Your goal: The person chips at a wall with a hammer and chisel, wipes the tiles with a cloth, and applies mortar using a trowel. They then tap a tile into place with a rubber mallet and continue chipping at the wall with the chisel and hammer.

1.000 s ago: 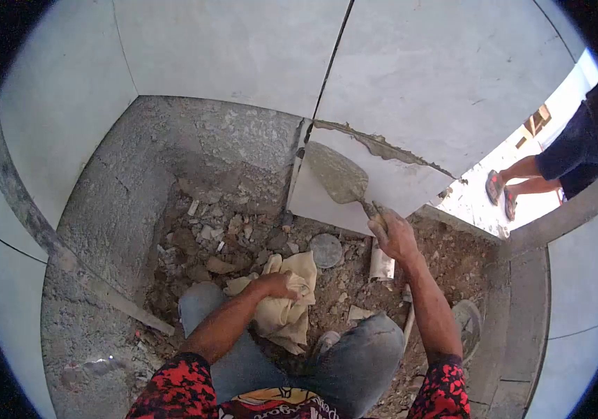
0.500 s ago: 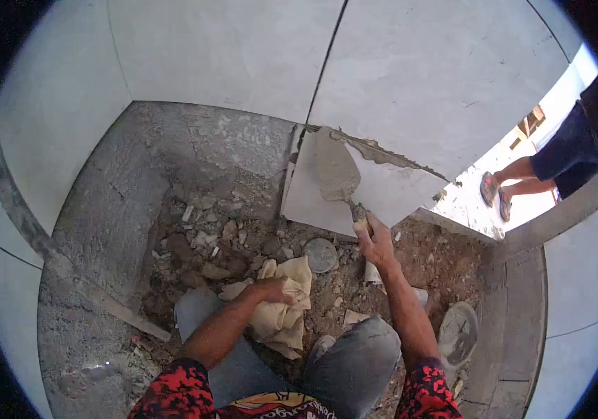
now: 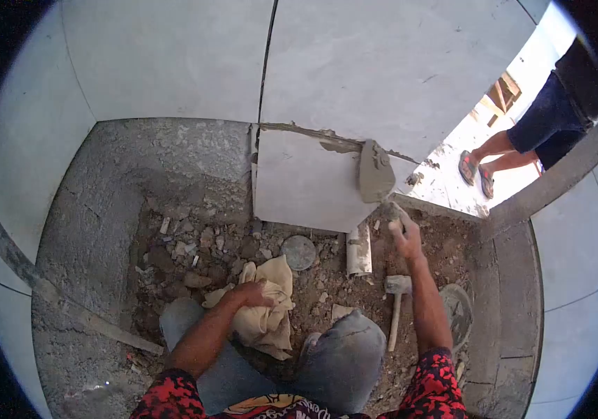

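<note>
Head view: right hand point(image 3: 408, 241) clamps trowel point(image 3: 376, 176), left hand point(image 3: 251, 295) clutches cloth point(image 3: 270, 325); hard pressing could shift tile point(image 3: 300, 183) beyond trowel grip.

The right hand point(image 3: 404, 234) reaches farther from the body than the left and is closed in a grip, its fingers bent and dusted pale. Its wrist point(image 3: 417, 261) lies just behind it, and the right forearm point(image 3: 430, 304) runs back toward the body, leaning slightly outward. The left hand point(image 3: 252, 295) is nearer the body, back upward, fingers curled in a grip and directed toward the right side. The left forearm point(image 3: 205, 335) slants from the lower left up to that hand. Both forearms are bare, and the two hands are well apart.
</note>
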`<state>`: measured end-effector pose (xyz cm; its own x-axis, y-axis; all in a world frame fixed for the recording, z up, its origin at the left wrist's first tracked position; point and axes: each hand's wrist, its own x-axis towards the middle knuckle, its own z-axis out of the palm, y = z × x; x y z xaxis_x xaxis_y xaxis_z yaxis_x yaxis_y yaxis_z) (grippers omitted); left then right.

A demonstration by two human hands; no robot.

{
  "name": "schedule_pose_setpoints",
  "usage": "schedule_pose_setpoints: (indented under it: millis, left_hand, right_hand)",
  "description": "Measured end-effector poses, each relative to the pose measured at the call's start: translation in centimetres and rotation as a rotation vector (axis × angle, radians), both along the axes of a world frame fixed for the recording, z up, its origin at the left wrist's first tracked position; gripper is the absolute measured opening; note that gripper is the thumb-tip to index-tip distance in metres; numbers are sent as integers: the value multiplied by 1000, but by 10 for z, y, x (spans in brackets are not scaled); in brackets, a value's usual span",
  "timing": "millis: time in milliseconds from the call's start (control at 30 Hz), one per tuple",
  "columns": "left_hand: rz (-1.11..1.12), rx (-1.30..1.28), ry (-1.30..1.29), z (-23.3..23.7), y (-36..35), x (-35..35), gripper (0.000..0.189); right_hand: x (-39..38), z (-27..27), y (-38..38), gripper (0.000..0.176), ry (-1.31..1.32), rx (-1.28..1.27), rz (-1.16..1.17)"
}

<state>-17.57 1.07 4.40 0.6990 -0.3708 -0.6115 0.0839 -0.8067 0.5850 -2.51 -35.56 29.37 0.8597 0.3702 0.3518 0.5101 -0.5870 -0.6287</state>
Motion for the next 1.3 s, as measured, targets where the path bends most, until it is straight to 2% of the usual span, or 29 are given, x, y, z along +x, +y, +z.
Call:
schedule_pose_setpoints:
  millis: [67, 133, 200, 233, 267, 300, 367, 467, 533, 600, 667, 700, 733, 767, 833, 900, 933, 1000, 1033, 1067, 1133, 1200, 1300]
  left_hand:
    - [-22, -29, 13, 0, -3, 4, 114]
    - [39, 55, 67, 51, -8, 1, 115]
    - [46, 82, 37, 75, -7, 2, 116]
    - [55, 108, 4, 77, -9, -1, 116]
    - [45, -19, 116, 32, 0, 5, 113]
    - [-26, -10, 141, 34, 2, 2, 113]
    - [195, -15, 24, 59, -5, -3, 109]
    - [68, -50, 56, 72, -11, 7, 105]
    - [170, 44, 15, 70, -12, 9, 105]
    - [146, 63, 2, 65, -16, 11, 106]
    - [189, 82, -20, 78, -15, 15, 107]
    - [150, 0, 6, 95, -20, 16, 109]
    - [120, -79, 28, 107, -19, 15, 111]
    - [138, -40, 41, 97, -15, 14, 112]
    - [217, 3, 39, 82, -8, 19, 114]
    - [109, 1, -22, 79, -7, 13, 116]
    - [135, 3, -20, 79, -7, 10, 116]
    - [91, -13, 86, 80, -8, 16, 117]
    - [115, -12, 76, 81, -9, 16, 117]
    - [93, -13, 93, 82, -9, 16, 117]
    - [68, 65, 86, 76, -15, 14, 117]
    - [66, 38, 88, 69, -11, 13, 117]
    - [76, 38, 71, 89, -9, 9, 117]
  right_hand:
    - [5, 10, -27, 60, -12, -44, -8]
    - [-3, 27, -50, 56, 5, -165, -90]
    - [-20, 40, -72, 54, -62, -184, -96]
    - [-37, 48, -78, 51, -132, -205, -100]
    - [-59, 56, -85, 45, -13, -207, -190]
    - [-78, 53, -94, 45, 19, -206, -259]
    - [-131, 42, -118, 40, 129, 1, -391]
    - [-205, 27, -152, 36, 280, 115, -721]
    - [-242, 25, -164, 36, 233, 163, -823]
    - [-266, 11, -169, 33, 203, 344, -947]
    - [-288, -22, -197, 28, -364, -913, -950]
    - [-291, -44, -212, 30, -155, -346, -993]
    - [-288, -35, -203, 32, 183, 335, -1205]
    - [-285, -27, -191, 33, 587, 1011, -1302]
    - [-284, -50, -186, 30, 392, 1071, -1092]
    - [-270, -30, -148, 28, 450, 397, -1073]
    - [-260, -33, -132, 28, 458, 391, -1048]
    - [-228, -33, -98, 29, 318, -149, -716]
    - [-209, -29, -66, 30, 342, -187, -635]
    - [-190, -1, -20, 37, 447, -110, -519]
    - [-151, 1, 29, 41, 186, -239, -262]
    - [-119, 27, 84, 46, 187, -188, -62]
    - [-99, 60, 134, 45, 205, -189, 23]
